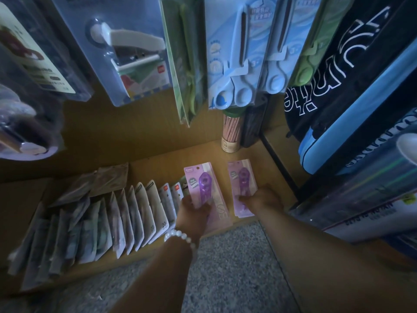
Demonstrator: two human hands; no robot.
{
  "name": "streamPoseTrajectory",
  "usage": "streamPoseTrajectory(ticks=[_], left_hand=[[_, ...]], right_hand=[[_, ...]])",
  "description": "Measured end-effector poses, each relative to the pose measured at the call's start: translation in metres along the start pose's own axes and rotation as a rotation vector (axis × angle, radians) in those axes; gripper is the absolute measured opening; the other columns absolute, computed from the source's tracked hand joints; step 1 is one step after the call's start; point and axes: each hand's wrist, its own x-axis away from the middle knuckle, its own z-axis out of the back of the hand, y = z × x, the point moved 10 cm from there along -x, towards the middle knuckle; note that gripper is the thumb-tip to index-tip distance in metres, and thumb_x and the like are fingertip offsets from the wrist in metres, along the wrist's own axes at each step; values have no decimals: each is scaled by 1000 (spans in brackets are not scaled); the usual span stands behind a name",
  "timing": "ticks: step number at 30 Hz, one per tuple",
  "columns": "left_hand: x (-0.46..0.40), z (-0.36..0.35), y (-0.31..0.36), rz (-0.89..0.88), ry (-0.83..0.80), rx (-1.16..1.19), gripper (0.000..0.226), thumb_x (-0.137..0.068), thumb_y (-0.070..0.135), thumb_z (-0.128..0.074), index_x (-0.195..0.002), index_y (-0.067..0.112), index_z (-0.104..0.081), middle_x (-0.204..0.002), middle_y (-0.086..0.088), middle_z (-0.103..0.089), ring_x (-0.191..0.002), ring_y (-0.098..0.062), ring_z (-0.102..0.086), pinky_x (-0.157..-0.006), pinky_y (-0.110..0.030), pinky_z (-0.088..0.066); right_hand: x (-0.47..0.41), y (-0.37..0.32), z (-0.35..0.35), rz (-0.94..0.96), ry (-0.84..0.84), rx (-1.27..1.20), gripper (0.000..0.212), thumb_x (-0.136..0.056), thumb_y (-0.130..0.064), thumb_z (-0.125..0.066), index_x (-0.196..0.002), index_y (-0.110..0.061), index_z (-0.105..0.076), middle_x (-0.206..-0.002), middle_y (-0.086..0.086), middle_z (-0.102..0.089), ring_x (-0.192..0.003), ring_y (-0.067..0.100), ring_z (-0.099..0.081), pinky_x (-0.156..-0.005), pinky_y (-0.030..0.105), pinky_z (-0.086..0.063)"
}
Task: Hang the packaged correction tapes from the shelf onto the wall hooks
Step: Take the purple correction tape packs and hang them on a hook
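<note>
Two pink-carded packs with purple correction tapes are at the right end of the low wooden shelf [158, 163]. My left hand [191, 213], with a bead bracelet on the wrist, grips the lower end of the left pack [203, 184], which is tilted up off a further pink pack lying under it. My right hand [262, 197] holds the lower part of the right pack [242, 179], fingers curled over its blister. That pack lies on a small stack on the shelf. The wall hooks themselves are hidden behind hanging goods above.
Several carded packs [101, 218] stand in a leaning row left of my hands. Blister-packed scissors [234, 64], a stapler pack [126, 48] and other goods hang overhead. A pencil tub [231, 134] stands at the shelf's back. Bags and pencil cases [352, 105] crowd the right side.
</note>
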Motion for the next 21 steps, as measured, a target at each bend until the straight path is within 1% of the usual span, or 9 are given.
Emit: streamPoseTrajectory(ticks=[4, 6, 7, 9, 11, 13, 15, 17, 21], left_hand=[[-3, 4, -5, 5, 10, 4, 24, -85, 11, -66, -63, 12, -57, -46, 2, -50, -38, -9, -41, -44, -19, -34], [-2, 5, -7, 12, 7, 37, 28, -88, 5, -64, -63, 12, -57, -45, 5, -49, -38, -7, -40, -44, -19, -35], [-2, 5, -8, 12, 4, 42, 28, -89, 3, -63, -63, 12, -58, -44, 7, -49, -38, -6, -40, -43, -19, -36], [-1, 8, -6, 8, 8, 38, 20, -87, 6, -65, -68, 8, -59, -45, 7, -50, -37, -4, -41, -43, -18, -37], [-1, 11, -5, 20, 29, 47, 5, -85, 5, -67, -84, 1, -64, -52, 3, -53, -40, -6, -44, -45, -19, -39], [-1, 16, -5, 47, 56, 61, 12, -87, -2, -64, -99, -2, -64, -63, -4, -58, -48, -12, -49, -50, -23, -43], [0, 19, -5, 65, 67, 70, 20, -87, -3, -63, -108, -2, -62, -73, -11, -61, -54, -18, -52, -55, -27, -46], [2, 22, -3, 76, 73, 69, 26, -88, 0, -64, -113, -4, -60, -74, -13, -61, -52, -18, -52, -54, -27, -46], [13, 26, -2, 121, 103, 93, 34, -86, 5, -67, -117, -3, -56, -71, -11, -59, -46, -16, -49, -47, -24, -43]], right_hand=[[-1, 1, -9, -73, -89, -55, 72, -46, -63, -77, -97, -14, -70, -98, 1, -71, -91, 24, -68, -72, 25, -49], [-1, 0, -17, -78, -141, -86, 68, -46, -60, -74, -98, -15, -71, -101, 2, -70, -94, 23, -67, -80, 29, -52], [0, 0, -19, -78, -153, -114, 63, -52, -55, -75, -101, -15, -70, -102, 3, -69, -98, 24, -65, -83, 30, -52], [1, -3, -21, -64, -163, -187, 47, -66, -42, -77, -101, -12, -68, -92, 3, -65, -96, 24, -65, -76, 27, -49], [4, -8, -19, -44, -152, -275, 38, -69, -31, -78, -98, -9, -69, -84, 3, -65, -80, 22, -66, -66, 25, -46], [9, -11, -12, -14, -95, -324, 40, -64, -29, -81, -96, -8, -68, -84, 5, -69, -72, 22, -66, -61, 24, -47], [17, -12, -6, -2, -64, -350, 41, -61, -29, -82, -94, -10, -65, -84, 5, -69, -72, 22, -67, -60, 26, -50], [23, -10, -2, -6, -52, -426, 37, -62, -24, -82, -91, -11, -64, -77, 4, -68, -66, 20, -67, -59, 26, -52], [37, -11, 11, 28, -26, -512, 21, -63, -15, -80, -77, -9, -67, -62, 1, -66, -54, 14, -64, -51, 23, -51]])
